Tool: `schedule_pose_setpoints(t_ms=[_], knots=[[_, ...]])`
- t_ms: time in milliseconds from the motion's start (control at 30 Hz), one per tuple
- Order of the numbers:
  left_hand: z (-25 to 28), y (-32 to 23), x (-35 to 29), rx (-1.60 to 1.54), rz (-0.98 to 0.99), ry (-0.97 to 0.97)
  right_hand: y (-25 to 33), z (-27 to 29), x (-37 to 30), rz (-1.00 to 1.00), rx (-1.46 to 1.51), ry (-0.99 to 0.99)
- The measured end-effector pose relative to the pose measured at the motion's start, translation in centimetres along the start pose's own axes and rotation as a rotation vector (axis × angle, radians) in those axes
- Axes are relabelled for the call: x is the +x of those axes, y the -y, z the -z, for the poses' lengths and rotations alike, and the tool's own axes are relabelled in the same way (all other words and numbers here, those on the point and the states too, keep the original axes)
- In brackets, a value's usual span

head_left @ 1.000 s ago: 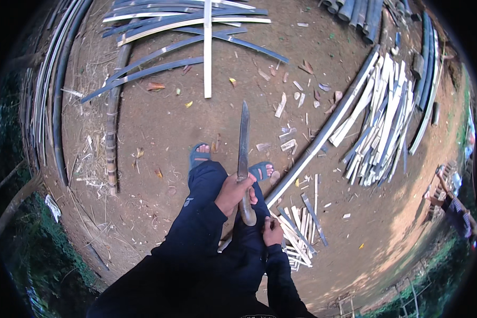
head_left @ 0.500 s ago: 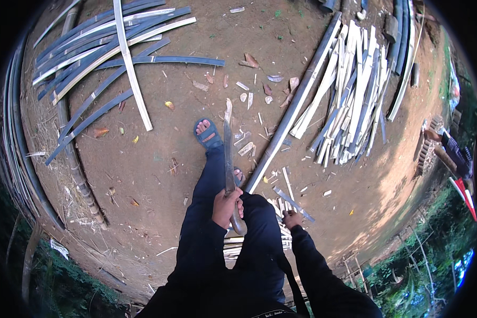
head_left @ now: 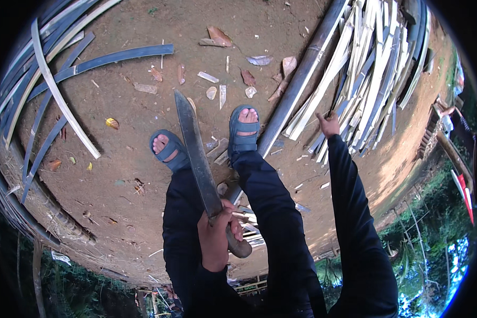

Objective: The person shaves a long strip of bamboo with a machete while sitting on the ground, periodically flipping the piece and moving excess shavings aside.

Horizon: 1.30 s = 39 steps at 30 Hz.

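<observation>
My left hand (head_left: 216, 233) is wrapped round the handle of a machete (head_left: 197, 151). Its long dark blade points forward and up to the left, above the ground between my feet. The rounded end of its brown handle sticks out below my fingers. Over on the right, my right hand (head_left: 329, 125) is stretched out at the near left part of a pile of split bamboo strips (head_left: 373, 58). Its thumb stands apart from the fingers, which are partly hidden, and I see nothing held in it. Shorter pale strips (head_left: 252, 228) lie between my legs, partly covered by my left hand and leg.
A dark bamboo pole (head_left: 302, 74) lies slanting beside my right foot (head_left: 245, 127). Long split bamboo lengths (head_left: 63, 106) are heaped at the far left, with poles (head_left: 47, 204) along that side. Dry leaves (head_left: 217, 38) and chips are scattered on the bare earth.
My right hand has moved from the short strips by my right leg forward to the pile. My right foot has come forward into view. The machete blade now leans left, and the view has shifted.
</observation>
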<state>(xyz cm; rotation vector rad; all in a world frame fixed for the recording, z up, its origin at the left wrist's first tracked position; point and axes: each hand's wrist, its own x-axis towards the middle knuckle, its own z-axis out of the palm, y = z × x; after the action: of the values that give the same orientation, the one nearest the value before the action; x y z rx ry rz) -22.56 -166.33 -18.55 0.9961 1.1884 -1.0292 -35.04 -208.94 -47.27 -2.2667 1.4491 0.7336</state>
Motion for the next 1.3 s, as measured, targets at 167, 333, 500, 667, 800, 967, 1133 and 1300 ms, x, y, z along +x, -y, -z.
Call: schedule_pose_setpoints(t_ms=[167, 333, 500, 667, 800, 967, 1133, 1300], knots=[[-1.3, -0.4, 0.2, 0.025, 0.173, -0.128, 0.4, -5.2, 6.9, -0.017, 0.072, 0.099], [-2.2, -1.2, 1.2, -0.045, 0.162, -0.189, 1.5, -9.6, 9.6, -0.080, 0.113, -0.159], [-2.8, -0.8, 1.1, -0.063, 0.108, -0.227, 1.4, -11.5, 10.3, -0.088, 0.094, -0.297], [-2.6, -0.6, 1.5, -0.127, 0.285, -0.169, -0.1, -9.1, 11.3, -0.059, 0.183, -0.219], [-2.4, -0.8, 1.4, -0.090, 0.296, -0.142, 1.8, -9.1, 9.5, 0.038, 0.558, -0.023], [-2.6, -1.0, 1.3, -0.068, 0.267, -0.155, -0.1, -10.1, 10.4, 0.086, 0.604, -0.019], [-3.3, -1.0, 1.3, -0.098, 0.253, -0.183, -2.4, -10.0, 12.9, 0.104, 0.495, -0.140], [-2.6, -0.2, 1.2, -0.014, 0.232, -0.180, 2.6, -8.2, 9.7, 0.003, 0.051, -0.298]])
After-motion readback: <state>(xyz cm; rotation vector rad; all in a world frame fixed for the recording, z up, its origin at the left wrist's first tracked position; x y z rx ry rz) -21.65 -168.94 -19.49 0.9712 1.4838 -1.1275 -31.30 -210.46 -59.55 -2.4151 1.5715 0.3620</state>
